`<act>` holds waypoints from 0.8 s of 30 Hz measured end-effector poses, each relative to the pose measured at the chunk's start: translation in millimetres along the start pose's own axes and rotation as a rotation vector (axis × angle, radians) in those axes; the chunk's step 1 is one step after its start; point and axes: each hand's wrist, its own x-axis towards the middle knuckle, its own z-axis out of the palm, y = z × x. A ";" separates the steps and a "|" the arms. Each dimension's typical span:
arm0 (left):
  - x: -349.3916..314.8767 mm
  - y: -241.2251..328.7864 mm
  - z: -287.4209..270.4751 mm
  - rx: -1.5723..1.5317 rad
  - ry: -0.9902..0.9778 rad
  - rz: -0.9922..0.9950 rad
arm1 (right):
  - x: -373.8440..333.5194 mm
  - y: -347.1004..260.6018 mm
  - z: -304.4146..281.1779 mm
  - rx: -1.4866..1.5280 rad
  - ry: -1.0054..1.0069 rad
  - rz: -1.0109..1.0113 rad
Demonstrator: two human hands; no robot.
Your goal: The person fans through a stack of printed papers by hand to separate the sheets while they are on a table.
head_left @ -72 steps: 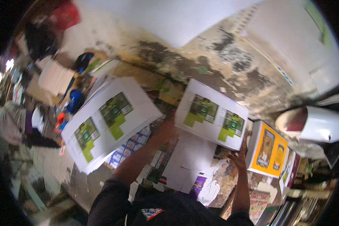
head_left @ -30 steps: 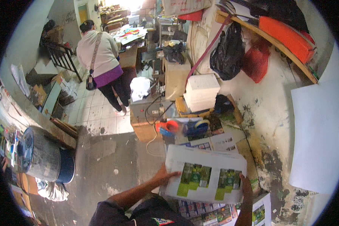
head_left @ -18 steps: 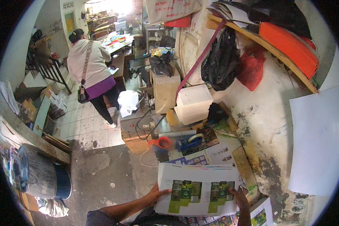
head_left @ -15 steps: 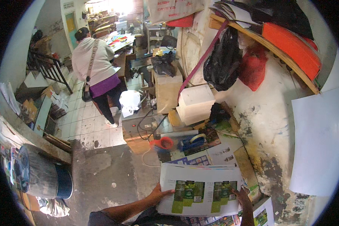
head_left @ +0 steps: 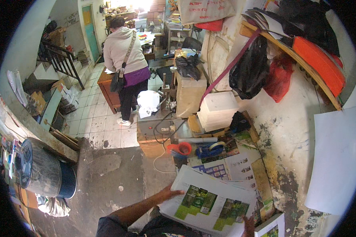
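Now both hands, left hand [head_left: 171, 194] and right hand [head_left: 248, 226], grip the stack of printed sheets [head_left: 209, 202], lowered closer over the table [head_left: 261, 173] than a moment ago, likely being squared up.

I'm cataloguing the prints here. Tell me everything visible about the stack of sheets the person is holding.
The stack of printed sheets is white paper, several thick, its top sheet bearing two green-and-dark picture blocks. It lies nearly flat, tilted slightly, above the printed sheets covering the worktable. The left hand grips its left edge; the right hand holds its lower right corner.
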 end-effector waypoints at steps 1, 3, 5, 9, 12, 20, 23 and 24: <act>1.1 3.5 -8.3 0.002 0.004 -0.004 | -10.1 4.9 7.4 0.037 -0.012 0.032; 10.7 5.8 -25.5 0.071 -0.039 -0.025 | -28.2 0.0 21.9 0.111 -0.054 0.092; 5.9 26.1 -19.7 0.101 -0.043 -0.030 | -40.7 -11.3 29.1 0.175 -0.089 0.138; 13.2 25.7 -27.7 0.004 0.012 -0.304 | -46.3 -23.0 37.0 0.293 -0.174 0.187; 9.7 11.0 -30.6 -0.030 -0.055 -0.417 | -53.8 -28.6 35.3 0.390 -0.227 0.212; -58.6 -44.9 42.6 0.018 -0.002 -0.054 | -99.7 -17.7 -0.1 0.652 -0.332 0.286; -69.6 -73.0 59.3 0.059 -0.049 -0.138 | -134.1 4.7 -35.3 0.749 -0.326 0.295; -67.7 -72.4 68.7 0.146 -0.057 -0.158 | -151.1 13.9 -46.9 0.781 -0.314 0.312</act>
